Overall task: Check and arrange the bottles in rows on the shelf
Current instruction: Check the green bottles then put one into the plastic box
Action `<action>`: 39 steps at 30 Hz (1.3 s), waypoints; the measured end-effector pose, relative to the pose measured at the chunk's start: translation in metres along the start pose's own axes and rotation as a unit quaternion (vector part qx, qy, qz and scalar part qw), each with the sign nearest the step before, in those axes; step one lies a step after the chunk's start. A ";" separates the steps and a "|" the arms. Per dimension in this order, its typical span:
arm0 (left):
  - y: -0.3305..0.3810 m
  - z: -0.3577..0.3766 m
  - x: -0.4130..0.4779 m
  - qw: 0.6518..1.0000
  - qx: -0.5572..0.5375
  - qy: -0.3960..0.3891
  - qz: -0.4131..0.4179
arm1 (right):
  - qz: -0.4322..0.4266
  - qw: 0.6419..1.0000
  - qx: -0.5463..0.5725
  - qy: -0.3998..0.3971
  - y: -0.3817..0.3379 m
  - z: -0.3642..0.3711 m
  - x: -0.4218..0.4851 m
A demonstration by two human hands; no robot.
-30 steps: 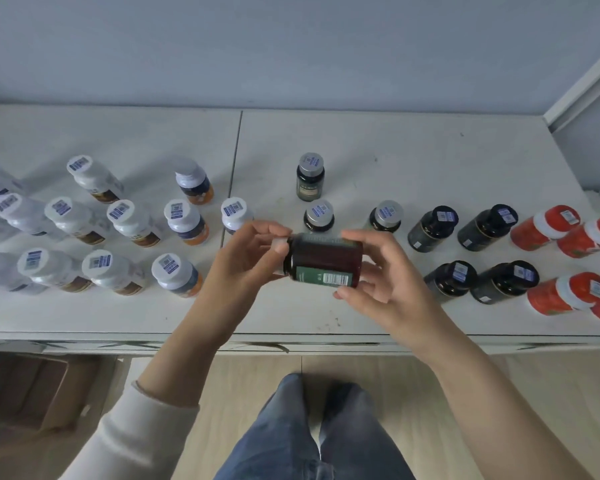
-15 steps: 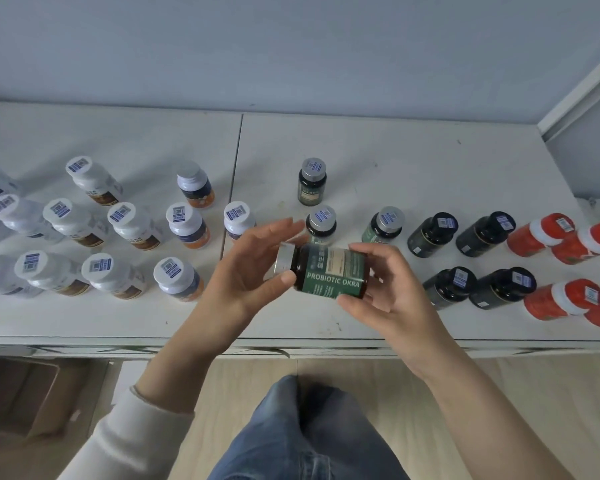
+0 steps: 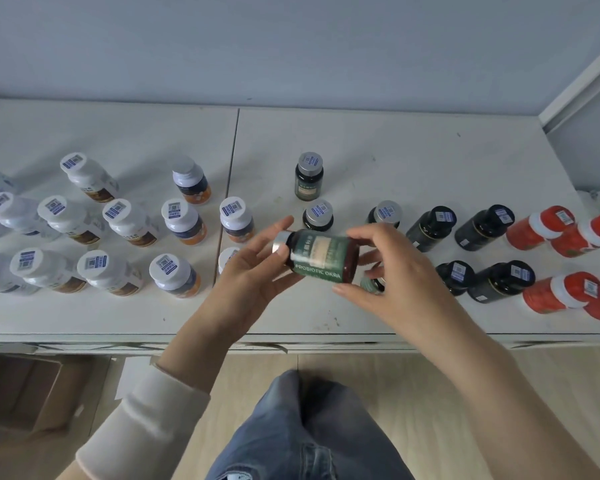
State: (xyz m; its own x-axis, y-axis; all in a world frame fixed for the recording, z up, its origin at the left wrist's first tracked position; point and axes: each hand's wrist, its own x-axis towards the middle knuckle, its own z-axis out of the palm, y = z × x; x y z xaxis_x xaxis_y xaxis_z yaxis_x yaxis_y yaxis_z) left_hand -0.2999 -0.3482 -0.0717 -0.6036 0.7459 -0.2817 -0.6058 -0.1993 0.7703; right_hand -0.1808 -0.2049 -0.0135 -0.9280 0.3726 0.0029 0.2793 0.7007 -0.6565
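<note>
I hold a dark bottle with a green label (image 3: 321, 256) sideways above the white shelf (image 3: 395, 161), silver cap pointing left. My left hand (image 3: 253, 271) grips the cap end and my right hand (image 3: 388, 271) grips the base end. The label reads PROBIOTIC OKRA and faces up. Three alike green-label bottles (image 3: 309, 175) stand upright behind it in the shelf's middle. Under my right hand, part of another silver-capped bottle (image 3: 371, 284) shows.
Several white bottles (image 3: 84, 174) and white-capped orange-label bottles (image 3: 184, 221) stand in rows at the left. Black bottles (image 3: 484, 229) and red bottles (image 3: 541, 227) stand at the right. A cardboard box (image 3: 25, 393) sits on the floor at lower left. My legs are below the shelf edge.
I have turned the bottle in both hands so its green label now faces up, and moved it slightly away from me over the shelf.
</note>
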 end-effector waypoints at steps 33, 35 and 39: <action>-0.030 0.093 0.115 0.622 0.772 -0.055 0.118 | 0.070 0.928 -0.355 -0.087 0.075 -0.072 0.024; -0.040 0.106 0.133 0.605 0.791 -0.039 0.080 | 0.052 0.930 -0.352 -0.087 0.086 -0.079 0.029; -0.046 0.109 0.145 0.643 0.764 0.003 0.053 | 0.027 0.945 -0.318 -0.076 0.107 -0.092 0.036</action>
State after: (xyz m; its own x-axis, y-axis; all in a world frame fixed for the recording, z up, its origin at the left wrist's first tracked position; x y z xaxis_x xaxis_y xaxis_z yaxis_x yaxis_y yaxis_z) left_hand -0.3033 -0.1620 -0.0855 -0.6040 0.7763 -0.1801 0.6523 0.6115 0.4479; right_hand -0.1620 -0.0608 -0.0144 -0.9192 0.3610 -0.1574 0.3745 0.9249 -0.0658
